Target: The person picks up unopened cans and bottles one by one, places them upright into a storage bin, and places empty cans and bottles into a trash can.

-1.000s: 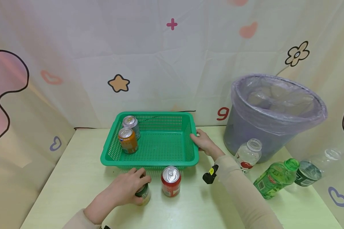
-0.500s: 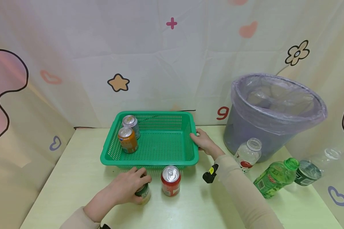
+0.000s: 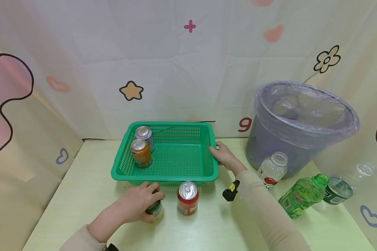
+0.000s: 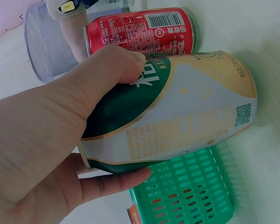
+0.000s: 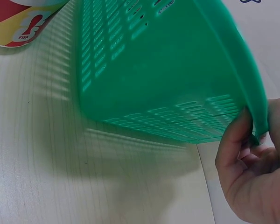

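Note:
My left hand [image 3: 138, 204] grips a green, white and gold drink can [image 4: 191, 105] from above, in front of the green plastic basket [image 3: 166, 178]. In the left wrist view the thumb lies along one side of this can and a finger along the other. Right beside it stands a red drink can [image 3: 187, 202]. My right hand [image 3: 225, 157] pinches the basket's right rim, thumb inside and fingers outside. Inside the basket, on its left, an orange can [image 3: 141, 156] and a pale silver-purple can [image 3: 147, 136] stand upright.
A purple bin [image 3: 264, 143] with a plastic liner stands at the back right. In front of it are a clear bottle [image 3: 271, 170], a green bottle [image 3: 301, 197] and another clear bottle [image 3: 338, 190]. A printed curtain [image 3: 176, 87] hangs behind the table [image 3: 78, 188].
My left hand and the green-and-white can have shifted very slightly left. The right hand and the basket stay in place.

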{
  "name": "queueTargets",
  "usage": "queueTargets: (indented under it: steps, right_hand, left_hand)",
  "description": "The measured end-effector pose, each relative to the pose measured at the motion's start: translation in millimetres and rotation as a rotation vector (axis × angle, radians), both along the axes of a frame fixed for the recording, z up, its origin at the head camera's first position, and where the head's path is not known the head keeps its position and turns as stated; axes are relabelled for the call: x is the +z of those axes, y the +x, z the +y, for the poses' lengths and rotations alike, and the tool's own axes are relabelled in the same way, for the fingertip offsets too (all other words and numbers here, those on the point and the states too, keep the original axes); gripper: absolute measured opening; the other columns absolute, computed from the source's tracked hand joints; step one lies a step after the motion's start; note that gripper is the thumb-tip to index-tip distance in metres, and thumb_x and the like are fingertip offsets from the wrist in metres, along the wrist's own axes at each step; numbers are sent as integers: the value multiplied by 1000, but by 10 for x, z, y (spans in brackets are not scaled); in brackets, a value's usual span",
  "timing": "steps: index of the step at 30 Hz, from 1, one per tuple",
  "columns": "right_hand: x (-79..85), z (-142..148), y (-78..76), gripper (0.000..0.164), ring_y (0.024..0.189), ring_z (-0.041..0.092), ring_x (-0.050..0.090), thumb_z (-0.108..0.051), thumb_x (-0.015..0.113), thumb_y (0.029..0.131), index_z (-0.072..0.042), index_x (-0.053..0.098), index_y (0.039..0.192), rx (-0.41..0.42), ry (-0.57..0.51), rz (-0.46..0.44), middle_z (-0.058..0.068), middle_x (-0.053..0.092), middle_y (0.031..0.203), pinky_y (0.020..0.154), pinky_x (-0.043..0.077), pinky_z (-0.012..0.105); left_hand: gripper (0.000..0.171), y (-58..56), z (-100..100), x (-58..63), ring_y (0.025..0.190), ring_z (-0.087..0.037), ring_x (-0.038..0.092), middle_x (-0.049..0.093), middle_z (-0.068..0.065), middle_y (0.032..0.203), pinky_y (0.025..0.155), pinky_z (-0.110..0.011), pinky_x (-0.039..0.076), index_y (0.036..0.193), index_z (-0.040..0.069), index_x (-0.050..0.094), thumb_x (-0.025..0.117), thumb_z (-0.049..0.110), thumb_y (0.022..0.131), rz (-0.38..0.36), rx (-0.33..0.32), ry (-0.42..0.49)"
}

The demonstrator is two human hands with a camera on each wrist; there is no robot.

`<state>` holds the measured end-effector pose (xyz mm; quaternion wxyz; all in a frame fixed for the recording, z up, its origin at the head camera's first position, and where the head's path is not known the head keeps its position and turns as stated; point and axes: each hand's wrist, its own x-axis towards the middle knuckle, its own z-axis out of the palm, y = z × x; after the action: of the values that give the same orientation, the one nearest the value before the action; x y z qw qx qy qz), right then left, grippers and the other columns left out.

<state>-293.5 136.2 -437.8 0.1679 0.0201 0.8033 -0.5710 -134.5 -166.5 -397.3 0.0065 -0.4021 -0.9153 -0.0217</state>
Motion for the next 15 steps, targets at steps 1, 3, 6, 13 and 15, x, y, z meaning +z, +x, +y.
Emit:
queueTargets:
  steps: [1,3,6,13,15]
  right_hand:
    - [-2,-1,1,39,95,30,62,-26,40,98,-3,34,129,1,-1,1,24,54,117,68,54,33]
    - [-7,-1,1,39,96,32,62,-25,40,98,-3,34,129,2,-3,2,24,54,117,68,54,34]
    - [-11,3,-2,40,96,31,62,-26,40,97,-3,34,129,2,-5,1,24,54,117,68,54,34]
    - [-9,14,-9,41,94,29,62,-27,40,98,-3,33,130,7,-15,-3,24,53,117,69,54,34]
    - [-9,15,-10,42,96,31,62,-27,39,98,-3,32,131,12,-20,-8,25,52,119,69,54,35]
  left_hand:
    - [49,-3,-7,10,76,-15,44,48,2,94,52,-22,40,103,18,56,80,33,62,6,-1,0]
    - [49,-7,-20,32,77,-15,44,49,1,95,51,-22,40,103,18,56,80,33,63,11,-4,1]
    - [49,-14,-41,64,77,-15,44,49,1,96,50,-21,39,103,18,56,79,33,63,22,-10,4]
    - [49,-29,-84,152,76,-15,44,49,1,96,53,-22,42,103,18,56,79,33,63,41,-22,5]
    - [49,-28,-91,176,76,-15,44,49,1,96,53,-22,42,103,18,56,79,34,63,45,-22,2]
